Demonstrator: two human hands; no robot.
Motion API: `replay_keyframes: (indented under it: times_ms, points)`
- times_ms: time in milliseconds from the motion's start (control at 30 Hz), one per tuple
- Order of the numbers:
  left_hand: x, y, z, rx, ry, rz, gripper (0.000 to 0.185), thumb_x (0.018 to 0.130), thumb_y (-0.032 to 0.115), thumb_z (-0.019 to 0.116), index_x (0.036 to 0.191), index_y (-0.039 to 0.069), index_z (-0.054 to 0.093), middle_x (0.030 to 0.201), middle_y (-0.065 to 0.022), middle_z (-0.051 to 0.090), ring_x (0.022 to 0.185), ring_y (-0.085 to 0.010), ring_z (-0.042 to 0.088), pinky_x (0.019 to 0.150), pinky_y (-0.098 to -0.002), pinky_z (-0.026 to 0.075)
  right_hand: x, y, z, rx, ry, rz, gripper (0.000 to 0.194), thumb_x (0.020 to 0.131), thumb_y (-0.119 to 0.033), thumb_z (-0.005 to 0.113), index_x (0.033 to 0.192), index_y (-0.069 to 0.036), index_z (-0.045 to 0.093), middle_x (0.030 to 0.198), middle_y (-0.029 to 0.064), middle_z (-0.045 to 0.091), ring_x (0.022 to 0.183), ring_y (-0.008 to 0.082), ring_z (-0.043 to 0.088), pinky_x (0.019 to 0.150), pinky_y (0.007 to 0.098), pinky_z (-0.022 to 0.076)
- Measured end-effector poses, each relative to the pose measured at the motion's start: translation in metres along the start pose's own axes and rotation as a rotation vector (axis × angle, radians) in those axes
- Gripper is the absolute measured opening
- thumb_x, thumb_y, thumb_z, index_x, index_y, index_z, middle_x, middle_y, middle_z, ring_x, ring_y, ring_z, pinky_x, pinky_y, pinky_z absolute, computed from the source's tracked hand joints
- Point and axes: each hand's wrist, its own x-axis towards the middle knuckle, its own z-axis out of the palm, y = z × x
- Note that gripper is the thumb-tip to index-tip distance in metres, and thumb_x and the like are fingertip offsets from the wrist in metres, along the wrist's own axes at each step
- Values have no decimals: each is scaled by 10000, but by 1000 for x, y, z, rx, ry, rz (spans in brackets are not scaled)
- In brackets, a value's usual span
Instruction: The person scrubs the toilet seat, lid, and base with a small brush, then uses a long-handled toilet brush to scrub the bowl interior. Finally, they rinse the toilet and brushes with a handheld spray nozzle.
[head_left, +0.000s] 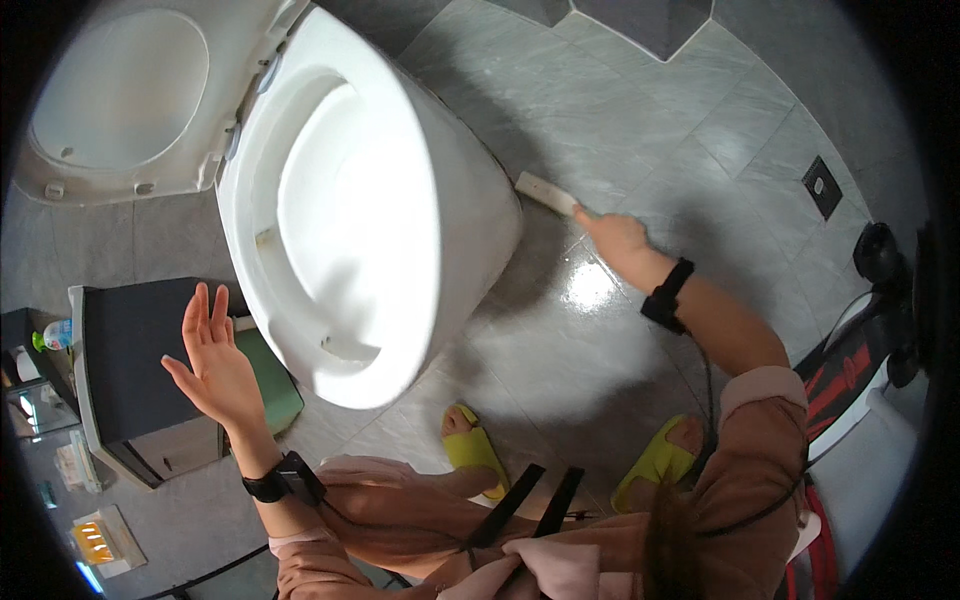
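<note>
A white toilet (480, 202) stands before me, its seat and lid (120, 90) raised at the upper left. My right hand (616, 244) is closed on the handle of a pale brush (546, 193), held low beside the outer base of the bowl; whether it touches the base or the floor I cannot tell. My left hand (217, 367) is empty, its fingers apart and palm up, over the near left side by a dark-topped cabinet (135, 352). Small brownish stains show on the inner ledge of the bowl.
A green bin (270, 382) stands between cabinet and toilet. Grey tiled floor (540, 375) reflects light in front of the bowl. A floor drain (823, 187) lies to the right. A spray bottle (55, 335) is at the far left. Yellow slippers (476, 454) are on my feet.
</note>
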Motion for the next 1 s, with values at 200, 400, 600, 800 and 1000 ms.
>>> replay_keyframes:
  times_ms: [200,400,600,800,1000]
  points:
    - [-8,6,5,-37,-38,35,714,910,579,148,1285,34,419,1354,-133,394,1262,-298,354,1071,-405,100,-16,79,-49,317,218,323,296,911,-109,406,1195,-117,488,753,145,604,710,293,614,612,431,495]
    - [-6,16,13,-53,-43,87,715,908,581,146,1282,38,422,1352,-135,396,1270,-301,348,1068,-406,80,-97,-39,43,16,-292,-109,418,940,-198,392,1352,-157,335,741,137,588,687,239,597,634,374,506]
    - [-11,17,12,5,-58,68,767,875,635,201,1324,41,381,1399,-149,339,1326,-304,258,1088,-410,7,-117,13,23,229,61,-48,427,895,-37,391,1319,-85,368,772,140,591,660,234,601,562,383,497]
    - [-12,24,12,-46,-10,81,756,883,618,164,1304,35,399,1372,-143,373,1300,-303,308,1077,-414,24,-122,53,11,38,195,-99,309,916,-72,387,1218,-25,429,665,120,560,558,222,557,515,368,476]
    - [-18,34,20,27,11,105,799,864,647,175,1302,17,396,1371,-149,368,1292,-296,314,1077,-395,30,-160,-118,100,290,-455,-92,459,890,-473,299,894,-71,521,561,62,506,507,236,541,462,377,449]
